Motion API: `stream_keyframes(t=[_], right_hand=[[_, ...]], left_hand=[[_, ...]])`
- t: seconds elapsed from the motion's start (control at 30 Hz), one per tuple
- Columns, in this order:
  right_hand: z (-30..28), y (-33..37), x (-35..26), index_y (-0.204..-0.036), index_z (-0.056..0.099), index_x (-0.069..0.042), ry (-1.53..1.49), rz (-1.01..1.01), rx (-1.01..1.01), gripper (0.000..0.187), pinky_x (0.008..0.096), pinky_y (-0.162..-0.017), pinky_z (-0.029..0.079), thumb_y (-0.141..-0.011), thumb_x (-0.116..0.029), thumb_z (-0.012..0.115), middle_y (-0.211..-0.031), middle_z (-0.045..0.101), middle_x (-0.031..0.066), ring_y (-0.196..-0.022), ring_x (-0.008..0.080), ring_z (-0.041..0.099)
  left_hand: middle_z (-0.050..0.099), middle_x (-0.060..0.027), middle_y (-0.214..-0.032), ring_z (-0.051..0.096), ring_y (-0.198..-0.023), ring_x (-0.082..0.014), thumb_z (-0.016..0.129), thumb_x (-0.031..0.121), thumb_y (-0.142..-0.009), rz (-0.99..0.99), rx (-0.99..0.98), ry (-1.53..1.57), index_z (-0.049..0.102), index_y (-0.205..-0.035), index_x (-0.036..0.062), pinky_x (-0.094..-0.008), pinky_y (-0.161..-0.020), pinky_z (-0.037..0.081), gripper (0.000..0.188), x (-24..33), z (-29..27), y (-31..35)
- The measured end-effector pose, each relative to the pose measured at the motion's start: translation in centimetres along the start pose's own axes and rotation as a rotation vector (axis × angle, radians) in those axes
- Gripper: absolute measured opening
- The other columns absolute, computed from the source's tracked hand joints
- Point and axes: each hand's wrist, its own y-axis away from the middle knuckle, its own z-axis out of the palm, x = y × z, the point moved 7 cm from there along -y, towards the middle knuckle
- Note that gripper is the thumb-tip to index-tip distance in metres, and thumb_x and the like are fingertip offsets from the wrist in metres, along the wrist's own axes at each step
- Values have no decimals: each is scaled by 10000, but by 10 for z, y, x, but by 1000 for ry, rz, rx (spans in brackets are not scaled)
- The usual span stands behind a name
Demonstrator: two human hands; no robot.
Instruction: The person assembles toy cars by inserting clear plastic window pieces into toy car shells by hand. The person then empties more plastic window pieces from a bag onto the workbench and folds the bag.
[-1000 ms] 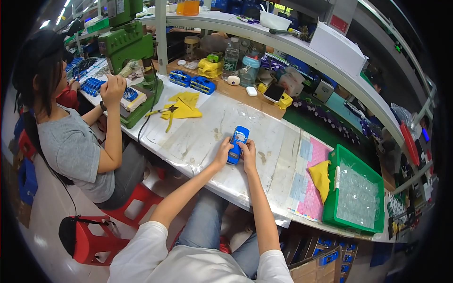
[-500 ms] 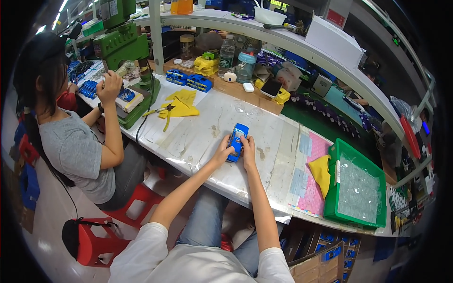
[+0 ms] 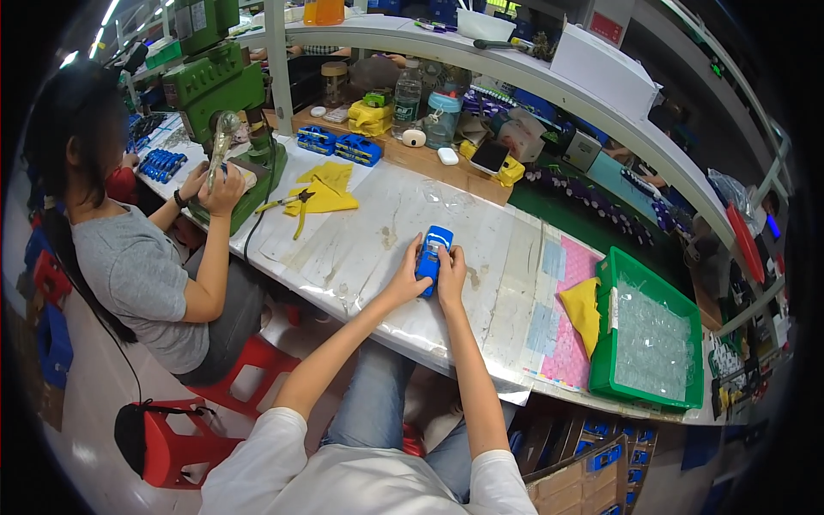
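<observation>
A blue toy car body [image 3: 437, 245] is held between both my hands above the white worktable [image 3: 360, 249]. My left hand [image 3: 407, 276] grips its left side, with the thumb near its lower end. On its right side, my right hand [image 3: 451, 273] is closed round it, the thumb resting on top near the middle. The fingers underneath are hidden. Farther off to the left, yellow-handled pliers [image 3: 296, 206] lie on a yellow cloth [image 3: 330, 190]. Behind the cloth stand stacked blue car bodies [image 3: 357, 148].
A green tray [image 3: 604, 348] of clear plastic parts stands at right, a yellow cloth [image 3: 582, 311] at its edge. Bottles, a phone [image 3: 490, 156] and small items line a wooden ledge. At left a co-worker [image 3: 142, 249] sits by a green press [image 3: 215, 90]. A shelf [image 3: 412, 41] spans the back.
My hands keep hold of the car body, almost in place; my thumbs have shifted slightly on it. The co-worker's hands now hold up a clear, shiny piece in front of the press.
</observation>
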Motion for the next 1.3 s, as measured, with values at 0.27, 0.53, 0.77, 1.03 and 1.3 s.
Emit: stream_keyframes(t=[0.27, 0.53, 0.77, 1.03, 1.3], right_hand=[[-11, 5, -14, -807, 492, -18, 92, -85, 41, 229, 253, -559, 401, -856, -236, 544, -706, 542, 42, -638, 82, 465], [-2, -6, -1, -836, 535, -43, -162, 40, -78, 276, 202, -514, 358, -905, -300, 461, -709, 521, -10, -605, 42, 431], [15, -10, 7, -925, 512, -9, 147, -5, -157, 299, 217, -383, 336, -907, -291, 414, -761, 625, 95, -403, 88, 419], [23, -6, -11, -827, 542, -23, 569, -139, -129, 192, 349, -604, 451, -785, -210, 554, -741, 610, 130, -672, 277, 596], [29, -4, -20, -812, 552, -17, 600, -230, -145, 191, 335, -594, 446, -727, -182, 598, -779, 590, 128, -663, 257, 572]], left_hand=[[319, -225, -1308, 327, -1177, -369, 632, 191, -618, 200, -80, -321, 166, -1360, 12, -424, -1012, 214, 895, 46, 9, 2], [465, -219, -1189, 467, -1089, -308, 720, 251, -651, 14, -56, -332, 321, -1294, -4, -371, -941, 357, 799, 43, -7, -15], [514, -145, -1113, 520, -990, -216, 740, 270, -668, 33, 40, -269, 411, -1243, -12, -305, -860, 421, 720, 43, -96, -106], [487, -197, -1102, 481, -1038, -318, 669, 116, -590, 138, -419, -933, 453, -1156, 0, -351, -881, 401, 617, 23, -117, -198], [518, -127, -1059, 466, -1041, -297, 637, -63, -515, 480, -424, -1278, 514, -1086, 37, -370, -903, 383, 592, -25, -115, -206]])
